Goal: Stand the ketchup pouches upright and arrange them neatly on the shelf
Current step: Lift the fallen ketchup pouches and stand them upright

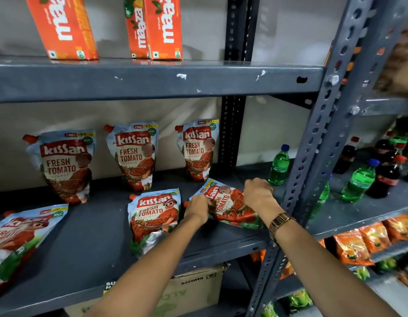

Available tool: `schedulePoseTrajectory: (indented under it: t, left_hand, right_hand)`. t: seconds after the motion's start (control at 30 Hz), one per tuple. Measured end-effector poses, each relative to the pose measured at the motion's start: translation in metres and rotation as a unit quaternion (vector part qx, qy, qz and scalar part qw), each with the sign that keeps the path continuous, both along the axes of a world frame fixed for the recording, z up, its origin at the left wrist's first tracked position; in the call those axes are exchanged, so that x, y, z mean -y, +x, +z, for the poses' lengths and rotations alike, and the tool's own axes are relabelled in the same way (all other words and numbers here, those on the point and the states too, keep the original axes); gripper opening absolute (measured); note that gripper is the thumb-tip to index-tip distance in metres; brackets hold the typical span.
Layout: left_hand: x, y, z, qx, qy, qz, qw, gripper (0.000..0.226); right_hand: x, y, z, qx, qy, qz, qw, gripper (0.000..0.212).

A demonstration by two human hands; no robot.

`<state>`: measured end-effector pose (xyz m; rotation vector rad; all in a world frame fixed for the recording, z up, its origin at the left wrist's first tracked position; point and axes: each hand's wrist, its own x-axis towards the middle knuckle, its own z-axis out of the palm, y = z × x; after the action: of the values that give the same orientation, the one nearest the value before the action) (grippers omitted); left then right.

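Three Kissan ketchup pouches stand upright along the back of the grey shelf [91,243]: the left one [63,163], the middle one [134,154] and the right one [197,149]. A fourth pouch [152,220] lies flat near the front. Another pouch [17,239] lies at the far left edge. A tilted pouch [230,207] at the right is gripped by both hands: my left hand [197,208] holds its spout end, my right hand [259,194] its far side.
Orange Maaza cartons [61,26] stand on the shelf above. A green bottle [279,165] stands behind the right hand, beside the slotted upright [312,161]. More soda bottles [369,177] and orange snack packs [363,243] fill the neighbouring rack. A cardboard box [193,289] sits below.
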<state>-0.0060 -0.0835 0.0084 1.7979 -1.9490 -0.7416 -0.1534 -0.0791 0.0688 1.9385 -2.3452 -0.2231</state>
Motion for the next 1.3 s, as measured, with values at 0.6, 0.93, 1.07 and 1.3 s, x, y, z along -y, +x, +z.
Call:
schedulePoseTrajectory:
  t: [0.6,0.93,1.07,1.3]
  left_hand:
    - [-0.006,-0.025,-0.003,-0.442,0.14,0.367,0.807,0.029]
    - [-0.011,-0.028,-0.008,-0.438,0.114,0.345,0.822,0.025]
    - [-0.007,-0.028,0.0,-0.446,0.041,0.298,0.843,0.031]
    - [0.01,-0.03,0.027,-0.459,-0.107,0.206,0.858,0.041]
  right_hand:
    - [0.001,-0.011,-0.027,0.432,0.086,-0.106,0.891,0.038]
    - [0.006,-0.012,-0.037,0.511,0.031,-0.143,0.847,0.031]
    - [0.009,-0.012,-0.039,0.537,-0.049,-0.153,0.828,0.015]
    - [0.012,-0.009,-0.048,0.631,-0.246,-0.105,0.729,0.01]
